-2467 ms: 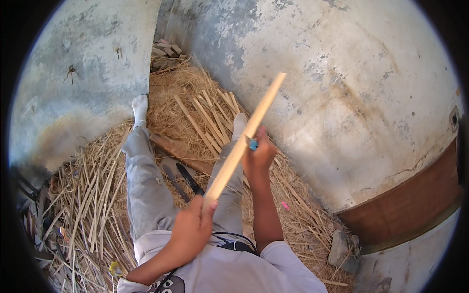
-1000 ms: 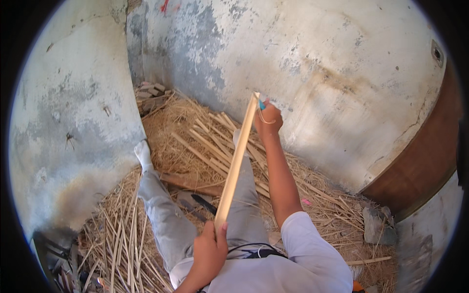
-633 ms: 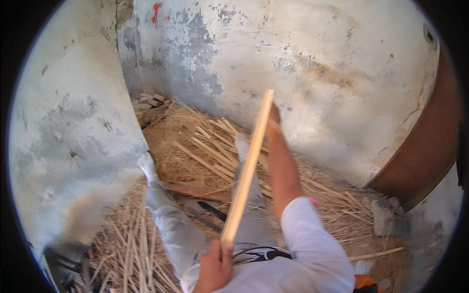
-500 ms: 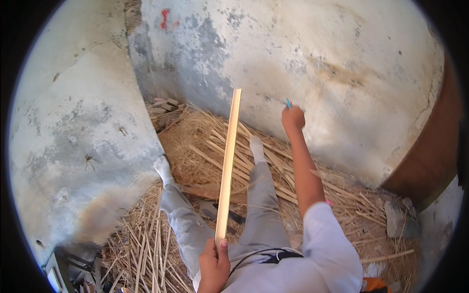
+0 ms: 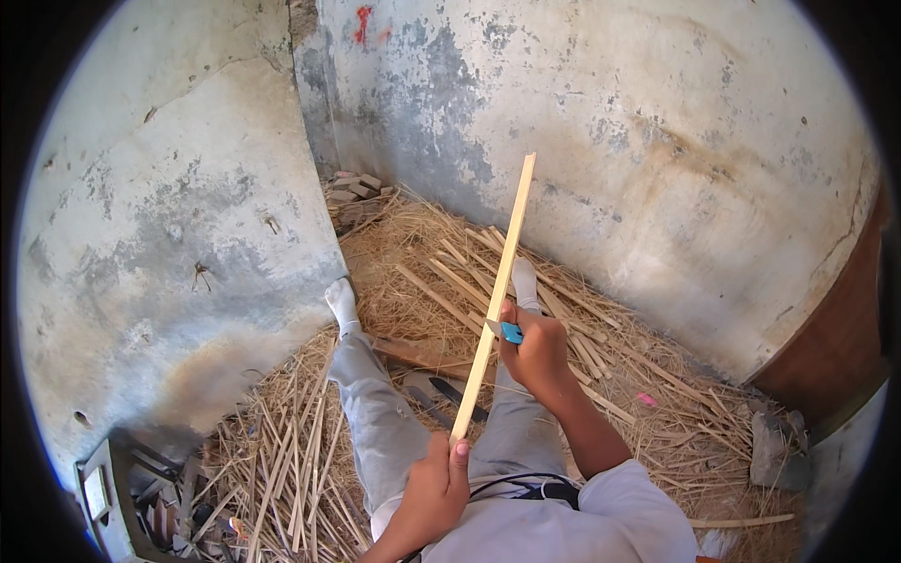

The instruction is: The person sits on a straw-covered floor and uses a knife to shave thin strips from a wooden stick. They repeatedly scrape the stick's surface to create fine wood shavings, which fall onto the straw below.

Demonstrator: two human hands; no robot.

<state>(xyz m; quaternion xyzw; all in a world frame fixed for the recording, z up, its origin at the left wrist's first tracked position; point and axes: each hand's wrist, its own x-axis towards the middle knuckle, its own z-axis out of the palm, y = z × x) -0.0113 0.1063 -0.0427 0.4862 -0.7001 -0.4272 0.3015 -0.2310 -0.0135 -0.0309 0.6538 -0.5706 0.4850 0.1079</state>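
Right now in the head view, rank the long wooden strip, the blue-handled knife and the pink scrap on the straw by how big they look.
1. Long wooden strip, by far the largest.
2. Blue-handled knife in the right hand.
3. Pink scrap, about as small; it lies farther away, so this order is unsure.

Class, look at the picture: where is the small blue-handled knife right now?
In the head view's centre, the blue-handled knife sits in the right hand, its blade against the long pale wooden strip, above the person's legs.

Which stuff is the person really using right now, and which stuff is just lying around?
In use:
- long wooden strip, held by the left hand
- small blue-handled knife, in the right hand

Lying about:
- straw and cut strips
- dark tools between the legs
- stone
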